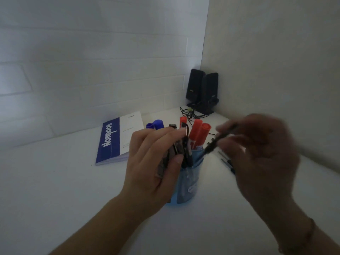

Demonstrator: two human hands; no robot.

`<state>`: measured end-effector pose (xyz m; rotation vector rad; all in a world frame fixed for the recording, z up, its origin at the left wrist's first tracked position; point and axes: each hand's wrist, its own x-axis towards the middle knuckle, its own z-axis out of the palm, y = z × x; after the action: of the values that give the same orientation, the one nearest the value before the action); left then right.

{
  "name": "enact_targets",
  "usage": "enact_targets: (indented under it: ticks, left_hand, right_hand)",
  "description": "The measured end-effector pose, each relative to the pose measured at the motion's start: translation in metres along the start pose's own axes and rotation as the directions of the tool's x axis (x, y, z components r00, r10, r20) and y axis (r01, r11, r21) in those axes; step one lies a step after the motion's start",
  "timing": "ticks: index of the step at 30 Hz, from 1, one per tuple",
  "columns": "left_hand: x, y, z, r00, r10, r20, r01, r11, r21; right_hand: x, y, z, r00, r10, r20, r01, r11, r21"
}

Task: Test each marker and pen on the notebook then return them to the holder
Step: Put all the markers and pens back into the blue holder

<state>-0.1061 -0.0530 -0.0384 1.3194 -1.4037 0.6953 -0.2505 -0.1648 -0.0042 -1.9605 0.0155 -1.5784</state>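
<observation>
A translucent blue holder (187,188) stands mid-table with red markers (199,133) and blue markers (156,124) sticking up from it. My left hand (152,162) is curled round a bundle of dark pens (181,150) at the holder's left rim. My right hand (257,153), blurred, pinches a single dark pen (218,139) that slants down with its tip at the holder's right rim. A closed blue-and-white notebook (119,137) lies flat behind and to the left of the holder.
Two black speakers (202,89) with tangled cables (191,112) stand in the far corner where the two white walls meet. A few more pens (227,161) lie on the white table (55,181) just right of the holder, partly hidden by my right hand.
</observation>
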Motion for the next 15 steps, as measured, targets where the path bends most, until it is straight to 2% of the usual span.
enact_targets:
  ticks: [2,3,4,6,7,8,9,11,13,15]
  left_hand:
    - [0.001,0.000,-0.001,1.000,0.005,-0.003,-0.005,1.000,0.002]
    - [0.002,0.000,-0.001,1.000,0.018,-0.003,-0.018,1.000,0.007]
    - [0.002,0.000,-0.002,0.999,0.034,-0.004,-0.034,0.999,0.014]
    - [0.002,-0.002,-0.003,0.999,0.048,0.001,-0.048,0.998,0.033]
    - [0.002,-0.003,-0.003,0.999,0.043,0.006,-0.043,0.998,0.039]
    - [0.001,-0.003,-0.003,0.999,0.033,0.010,-0.033,0.999,0.039]
    - [0.001,-0.003,-0.003,1.000,0.023,0.010,-0.023,0.999,0.036]
    - [0.000,-0.003,-0.003,1.000,0.011,0.011,-0.011,0.999,0.030]
    - [0.000,-0.002,-0.003,1.000,0.010,0.011,-0.010,1.000,0.026]
    - [0.001,-0.002,-0.002,1.000,0.006,0.002,-0.006,1.000,-0.001]
  right_hand:
    - [0.004,-0.002,-0.001,0.983,-0.034,0.179,0.066,0.982,-0.175]
    - [0.005,0.000,-0.005,0.978,-0.020,0.208,0.066,0.974,-0.217]
    - [0.009,0.002,-0.010,0.980,0.027,0.197,0.017,0.975,-0.220]
    - [0.018,0.013,-0.024,0.971,0.214,0.108,-0.179,0.946,-0.270]
    - [0.019,0.026,-0.031,0.932,0.344,0.111,-0.276,0.876,-0.396]
    - [0.019,0.042,-0.039,0.858,0.491,0.148,-0.326,0.744,-0.583]
    - [0.017,0.058,-0.048,0.749,0.638,0.176,-0.328,0.589,-0.738]
    - [0.012,0.082,-0.061,0.558,0.821,0.124,-0.296,0.336,-0.894]
    - [0.007,0.095,-0.068,0.481,0.874,0.065,-0.278,0.223,-0.934]
    - [0.006,0.099,-0.071,0.432,0.901,0.045,-0.276,0.179,-0.944]
